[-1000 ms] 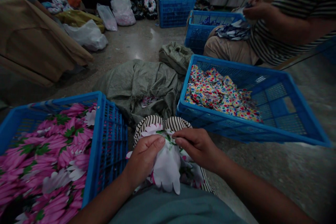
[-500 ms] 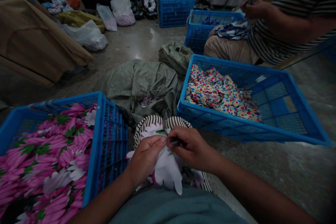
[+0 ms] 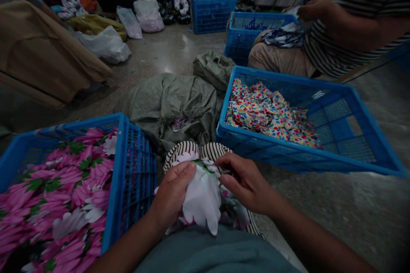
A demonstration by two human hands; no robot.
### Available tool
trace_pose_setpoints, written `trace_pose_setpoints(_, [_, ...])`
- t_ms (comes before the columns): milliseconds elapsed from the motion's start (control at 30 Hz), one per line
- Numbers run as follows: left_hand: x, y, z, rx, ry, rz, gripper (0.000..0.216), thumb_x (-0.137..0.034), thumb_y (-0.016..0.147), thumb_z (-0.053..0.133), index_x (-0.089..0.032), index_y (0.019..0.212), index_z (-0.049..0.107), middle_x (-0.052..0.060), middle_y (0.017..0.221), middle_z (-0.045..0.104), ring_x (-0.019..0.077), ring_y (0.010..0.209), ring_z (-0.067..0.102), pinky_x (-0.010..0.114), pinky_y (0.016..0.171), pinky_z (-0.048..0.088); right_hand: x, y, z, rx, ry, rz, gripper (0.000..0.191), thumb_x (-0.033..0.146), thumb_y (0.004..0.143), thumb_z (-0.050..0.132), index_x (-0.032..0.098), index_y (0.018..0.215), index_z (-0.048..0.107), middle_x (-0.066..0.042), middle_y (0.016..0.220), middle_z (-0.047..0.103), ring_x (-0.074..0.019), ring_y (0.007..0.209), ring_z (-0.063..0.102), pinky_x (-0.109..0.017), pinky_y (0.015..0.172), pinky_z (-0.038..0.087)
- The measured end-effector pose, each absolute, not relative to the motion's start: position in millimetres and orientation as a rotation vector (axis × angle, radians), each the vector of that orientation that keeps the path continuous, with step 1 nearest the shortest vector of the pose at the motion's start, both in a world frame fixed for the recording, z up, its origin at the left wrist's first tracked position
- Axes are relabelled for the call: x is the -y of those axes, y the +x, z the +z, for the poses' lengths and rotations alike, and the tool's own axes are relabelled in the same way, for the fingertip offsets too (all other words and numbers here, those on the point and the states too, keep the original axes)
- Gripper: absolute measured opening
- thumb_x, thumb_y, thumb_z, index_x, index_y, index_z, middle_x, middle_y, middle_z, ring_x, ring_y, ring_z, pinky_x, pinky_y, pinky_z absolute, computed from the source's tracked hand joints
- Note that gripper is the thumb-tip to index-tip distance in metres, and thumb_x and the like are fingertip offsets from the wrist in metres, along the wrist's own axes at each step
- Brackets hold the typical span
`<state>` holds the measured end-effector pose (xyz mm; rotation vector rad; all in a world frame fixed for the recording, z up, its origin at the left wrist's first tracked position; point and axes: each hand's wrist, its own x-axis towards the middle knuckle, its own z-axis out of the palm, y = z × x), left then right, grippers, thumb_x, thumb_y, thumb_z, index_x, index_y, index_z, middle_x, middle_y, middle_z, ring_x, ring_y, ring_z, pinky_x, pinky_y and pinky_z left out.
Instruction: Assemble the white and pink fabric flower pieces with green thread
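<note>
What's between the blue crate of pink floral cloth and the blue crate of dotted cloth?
Head view: a crumpled grey-green woven sack and, nearer the person, black-and-white striped cloth.

Light: dim and murky here, corners sinking almost to black.
Glare: a pale sheen on the polished concrete floor [image 3: 169, 57], upper middle, light falling from somewhere ahead.
Edges: the blue plastic crate [image 3: 288, 79] bows outward toward the right, wide-lens stretch.
Focus: the floral cloth [image 3: 201, 204], lower centre, slightly soft, no heavy blur.
</note>
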<state>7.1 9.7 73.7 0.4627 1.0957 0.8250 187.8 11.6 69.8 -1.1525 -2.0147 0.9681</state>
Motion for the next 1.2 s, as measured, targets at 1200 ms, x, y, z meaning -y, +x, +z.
trace_pose_setpoints(1200, [-6.6,16.6,68.4,-0.939,0.176,0.895,0.02,-0.027,0.063,0.075,-0.014,0.071,0.062,-0.002,0.056,0.059,0.0071,0.049,0.051,0.018,0.056,0.046,-13.7,175.3,62.8,2.131,-1.062,0.741,0.026,0.028,0.088,0.043,0.015,0.106,0.056,-0.006,0.078,0.058,-0.0156,0.069,0.053,-0.027,0.06,0.039])
